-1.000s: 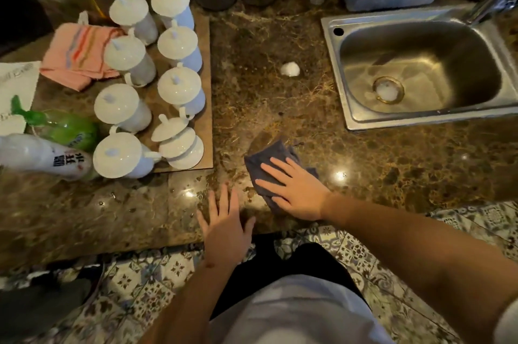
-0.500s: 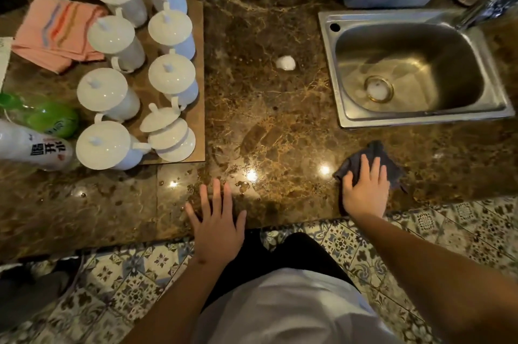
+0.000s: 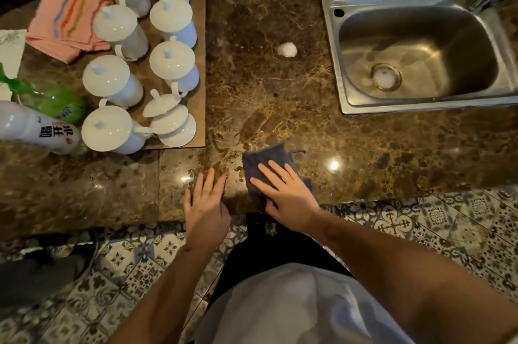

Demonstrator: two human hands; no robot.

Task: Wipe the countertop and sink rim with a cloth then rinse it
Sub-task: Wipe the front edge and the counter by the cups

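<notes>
A person's flat right hand [image 3: 286, 193] presses a dark cloth [image 3: 266, 161] on the countertop [image 3: 378, 147], open left hand [image 3: 206, 203] resting beside it.

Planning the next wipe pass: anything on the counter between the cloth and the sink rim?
Nothing lies directly on that line. The cloth sits under the right hand at the front edge, with bare countertop running up to the sink rim. A small white blob sits farther back, left of the sink.

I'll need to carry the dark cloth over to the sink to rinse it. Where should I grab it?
Pinch the dark cloth at its far edge, from above: that part lies flat and uncovered beyond the right hand pressing on it, facing the sink.
</notes>
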